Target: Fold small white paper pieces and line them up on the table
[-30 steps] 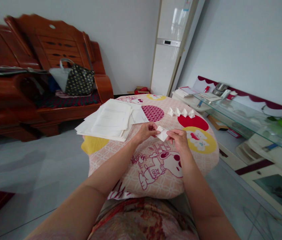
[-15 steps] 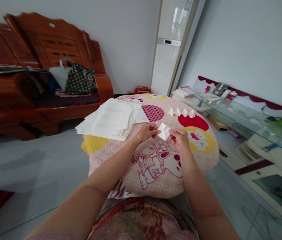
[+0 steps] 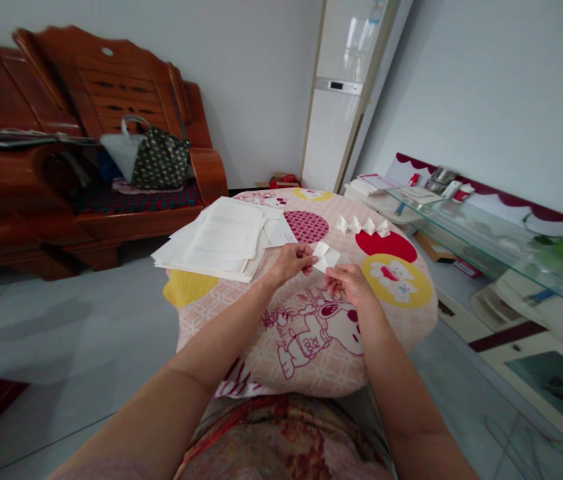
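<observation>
A small folded white paper piece (image 3: 326, 256) is held above the round table (image 3: 411, 313), which wears a pink cartoon-print cloth. My left hand (image 3: 292, 260) pinches the paper's left edge with thumb and fingers closed on it. My right hand (image 3: 346, 283) sits just below and right of the paper, its fingers curled and touching the paper's lower edge. A row of several finished folded paper shapes (image 3: 362, 225) lies on the cloth beyond my hands. A stack of white paper sheets (image 3: 221, 239) rests on the table's far left.
A carved wooden sofa (image 3: 86, 133) with a dotted handbag (image 3: 154, 159) stands at the left. A tall white air conditioner (image 3: 341, 93) fills the corner. A glass-topped low cabinet (image 3: 501, 233) with books and cups runs along the right wall. Grey tiled floor (image 3: 61, 333) surrounds the table.
The paper piece has opened slightly and risen towards the left hand. My right hand slid down and left, from the paper's right side to its lower edge.
</observation>
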Demonstrator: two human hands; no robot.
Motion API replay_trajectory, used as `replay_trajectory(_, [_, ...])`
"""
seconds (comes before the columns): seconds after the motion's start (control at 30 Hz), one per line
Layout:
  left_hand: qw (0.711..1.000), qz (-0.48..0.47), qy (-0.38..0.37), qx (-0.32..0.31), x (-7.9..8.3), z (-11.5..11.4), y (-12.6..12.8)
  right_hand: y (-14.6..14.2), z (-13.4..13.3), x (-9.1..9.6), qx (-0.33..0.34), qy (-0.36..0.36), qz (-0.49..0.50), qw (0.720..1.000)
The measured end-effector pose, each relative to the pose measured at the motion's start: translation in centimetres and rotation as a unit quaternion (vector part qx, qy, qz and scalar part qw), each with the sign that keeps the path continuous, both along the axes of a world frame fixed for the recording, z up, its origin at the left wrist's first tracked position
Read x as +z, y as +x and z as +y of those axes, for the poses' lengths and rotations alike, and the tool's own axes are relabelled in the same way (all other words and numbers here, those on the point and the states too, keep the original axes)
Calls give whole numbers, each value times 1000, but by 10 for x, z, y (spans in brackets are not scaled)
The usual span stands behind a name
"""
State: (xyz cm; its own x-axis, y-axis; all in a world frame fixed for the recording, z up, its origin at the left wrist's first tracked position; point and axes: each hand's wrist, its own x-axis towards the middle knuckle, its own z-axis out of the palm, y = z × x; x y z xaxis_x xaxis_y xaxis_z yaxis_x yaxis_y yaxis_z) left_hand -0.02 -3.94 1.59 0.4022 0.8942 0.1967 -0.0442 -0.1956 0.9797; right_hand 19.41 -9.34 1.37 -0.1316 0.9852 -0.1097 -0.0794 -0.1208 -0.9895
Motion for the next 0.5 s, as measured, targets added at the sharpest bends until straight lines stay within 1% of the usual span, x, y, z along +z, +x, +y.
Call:
replay_trajectory(0.07, [1000,0,-10,3,-1,0,1,-2,-1,1,0,4,-9,1000])
replay_trajectory(0.17, [999,-20,-43,-5,-3,1,2,-4,-1,3,-19,26,-8,999])
replay_trajectory(0.27, [996,-41,-64,-36,-4,2,0,-5,-2,5,-34,48,-18,998])
replay_trajectory(0.37, [996,-40,-54,-56,-2,1,-2,-5,-2,4,-21,49,-49,997])
replay_trajectory(0.5, [999,-38,-14,-16,-3,1,-2,-3,-1,1,8,39,-96,995])
